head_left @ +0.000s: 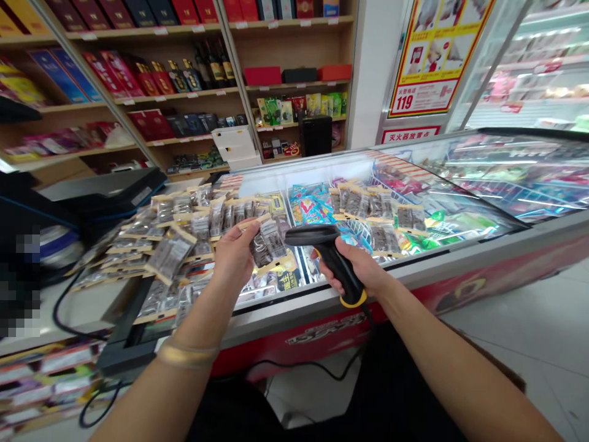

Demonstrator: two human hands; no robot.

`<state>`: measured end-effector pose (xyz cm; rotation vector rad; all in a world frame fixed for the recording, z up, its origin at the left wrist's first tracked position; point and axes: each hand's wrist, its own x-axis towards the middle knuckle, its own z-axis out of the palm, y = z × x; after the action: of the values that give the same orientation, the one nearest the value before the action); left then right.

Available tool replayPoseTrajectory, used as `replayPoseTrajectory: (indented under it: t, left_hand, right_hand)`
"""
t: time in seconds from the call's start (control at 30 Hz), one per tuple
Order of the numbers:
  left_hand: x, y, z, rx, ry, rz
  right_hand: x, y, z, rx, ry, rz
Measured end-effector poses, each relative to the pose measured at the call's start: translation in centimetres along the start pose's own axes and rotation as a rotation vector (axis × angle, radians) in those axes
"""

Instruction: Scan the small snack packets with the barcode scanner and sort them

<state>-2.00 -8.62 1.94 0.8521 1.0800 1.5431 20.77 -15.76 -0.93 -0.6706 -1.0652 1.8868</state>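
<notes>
Between the thumb and fingers of my left hand is a small clear snack packet with tan edges and dark pieces inside. My right hand grips a black barcode scanner with yellow trim by its handle. The scanner's head points left at the packet, a small gap apart. Left of my left hand, many like packets lie heaped on the counter and the freezer's glass top. More such packets rest on the glass beyond the scanner.
The chest freezer holds blue and green packs under its glass. A black cable hangs from the scanner. Shelves with boxes and bottles stand behind. At the left edge is a person in dark clothes.
</notes>
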Motion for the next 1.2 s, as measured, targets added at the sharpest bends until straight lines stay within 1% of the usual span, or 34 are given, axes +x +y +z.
replayPoseTrajectory:
  t: [0.1,0.17,0.27,0.33,0.37,0.43,0.47,0.53,0.6,0.67,0.8,0.9,0.97,1.03,1.1,1.13,1.2]
  left_hand:
    - [0.1,0.1,2.4,-0.010,-0.048,0.000]
    - [0.6,-0.5,4.7,-0.017,-0.097,-0.006]
    - [1.6,-2.1,9.3,-0.012,-0.181,-0.050]
    - [2.1,-3.5,12.6,0.044,-0.204,-0.053]
    - [2.2,-4.3,14.1,0.108,-0.204,-0.026]
    - [2.1,-5.7,16.6,0.329,-0.216,0.112]
    - [1.9,-6.4,17.5,0.478,-0.233,0.201]
    - [1.4,-7.7,18.5,0.787,-0.283,0.354]
    - [1.1,-8.9,18.8,1.002,-0.329,0.423]
    - [1.0,-9.8,18.7,1.079,-0.356,0.443]
    - [1.1,-10.7,18.4,1.060,-0.356,0.477]
    - [1.2,-10.8,18.2,1.012,-0.317,0.523]
    - [1.1,-10.4,17.7,0.968,-0.297,0.560]
    - [0.9,-9.7,16.7,0.921,-0.292,0.608]
    - [0.6,-8.5,14.9,0.882,-0.290,0.683]
    - [0.3,-7.7,13.6,0.867,-0.285,0.733]
    - [-0.5,-5.9,10.4,0.847,-0.253,0.846]
  right_hand:
    - [-0.8,-0.8,-1.2,0.034,0.049,-0.065]
    - [-1.6,-1.7,-2.4,0.042,0.099,-0.113]
    - [-2.9,-3.4,-4.6,0.053,0.194,-0.190]
    - [-3.7,-4.5,-6.1,0.065,0.262,-0.233]
    - [-3.9,-5.1,-6.8,0.070,0.298,-0.245]
    - [-4.3,-5.9,-8.1,0.077,0.373,-0.247]
    - [-4.3,-6.2,-8.7,0.081,0.411,-0.240]
    - [-4.3,-6.4,-9.6,0.096,0.483,-0.227]
    - [-4.2,-6.3,-10.2,0.115,0.527,-0.229]
    - [-4.1,-6.1,-10.6,0.120,0.533,-0.239]
    - [-4.2,-6.0,-10.6,0.089,0.490,-0.248]
    - [-4.5,-6.0,-10.6,0.070,0.473,-0.269]
    - [-4.7,-6.1,-10.4,0.050,0.484,-0.303]
    - [-4.9,-6.2,-10.0,0.033,0.497,-0.337]
    - [-4.9,-6.3,-9.2,0.028,0.490,-0.357]
    - [-4.9,-6.3,-8.7,0.028,0.476,-0.366]
    - [-4.5,-6.0,-7.1,0.028,0.425,-0.380]
